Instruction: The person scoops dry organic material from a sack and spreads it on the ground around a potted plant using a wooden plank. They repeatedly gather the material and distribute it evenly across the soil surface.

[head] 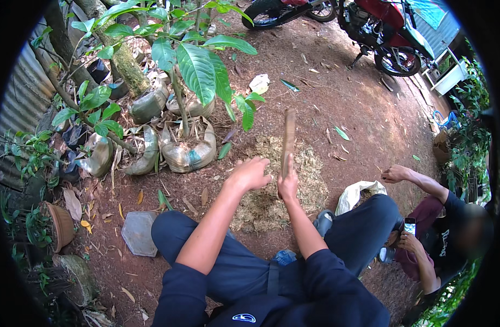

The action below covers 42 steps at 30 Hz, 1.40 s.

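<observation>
My right hand (288,183) grips the lower end of a flat brown wooden stick (289,135), its index finger laid along it, and the stick points away from me. To the left of it, my left hand (251,175) is held with fingers bent and apart, touching nothing that I can make out. Below both hands, a patch of pale dry chopped plant matter (307,196) lies on the reddish soil between my knees. An open white sack (348,196) with dark contents stands beyond my right knee.
Another person (434,241) crouches at the right, holding a smartphone (409,225). Several bagged plants (188,151) stand at the upper left. A hexagonal grey block (139,234) lies by my left knee, a terracotta pot (61,227) farther left. A red motorcycle (391,34) is parked at the top right.
</observation>
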### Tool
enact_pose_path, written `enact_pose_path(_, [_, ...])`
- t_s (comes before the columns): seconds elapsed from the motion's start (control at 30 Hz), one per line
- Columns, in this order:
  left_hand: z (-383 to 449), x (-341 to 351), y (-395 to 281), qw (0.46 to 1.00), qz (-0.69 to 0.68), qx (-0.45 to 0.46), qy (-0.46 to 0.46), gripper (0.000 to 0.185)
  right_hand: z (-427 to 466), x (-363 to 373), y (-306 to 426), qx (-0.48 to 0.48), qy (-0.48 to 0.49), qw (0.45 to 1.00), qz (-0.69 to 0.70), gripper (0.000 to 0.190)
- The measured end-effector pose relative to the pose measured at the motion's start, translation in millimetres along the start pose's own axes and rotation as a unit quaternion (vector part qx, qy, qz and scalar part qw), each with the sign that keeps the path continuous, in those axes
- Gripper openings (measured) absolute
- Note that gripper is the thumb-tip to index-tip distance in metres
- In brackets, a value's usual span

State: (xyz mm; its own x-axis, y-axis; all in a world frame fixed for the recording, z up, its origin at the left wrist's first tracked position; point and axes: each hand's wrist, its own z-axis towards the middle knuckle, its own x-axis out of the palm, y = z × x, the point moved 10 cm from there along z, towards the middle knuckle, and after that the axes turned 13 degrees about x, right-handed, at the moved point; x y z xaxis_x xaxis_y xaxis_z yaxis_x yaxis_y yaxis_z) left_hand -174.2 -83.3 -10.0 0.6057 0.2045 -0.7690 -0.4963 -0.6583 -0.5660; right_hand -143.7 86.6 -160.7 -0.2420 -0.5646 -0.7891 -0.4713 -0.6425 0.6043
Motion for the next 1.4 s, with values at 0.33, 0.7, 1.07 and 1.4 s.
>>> enact_pose_path(0.33, [-2.3, 4.7, 3.8, 1.000, -0.002, -0.010, 0.018, 0.064, 15.1, 66.6, -62.3, 0.115, 0.215, 0.934, 0.261, 0.096])
enact_pose_path(0.7, [-5.2, 3.1, 9.7, 1.000, 0.001, -0.018, 0.014, 0.066, 8.3, 11.9, -14.7, 0.081, 0.126, 0.937, 0.316, 0.092])
enact_pose_path(1.07, [-1.6, 1.4, 15.2, 0.999, -0.003, -0.034, 0.025, 0.064, 6.2, 50.3, 8.3, 0.050, 0.167, 0.979, -0.110, 0.099])
enact_pose_path(1.4, [-2.6, 1.2, 16.6, 0.999, -0.003, -0.034, 0.020, 0.064, 13.8, 79.8, -27.4, 0.135, 0.311, 0.912, 0.229, 0.097])
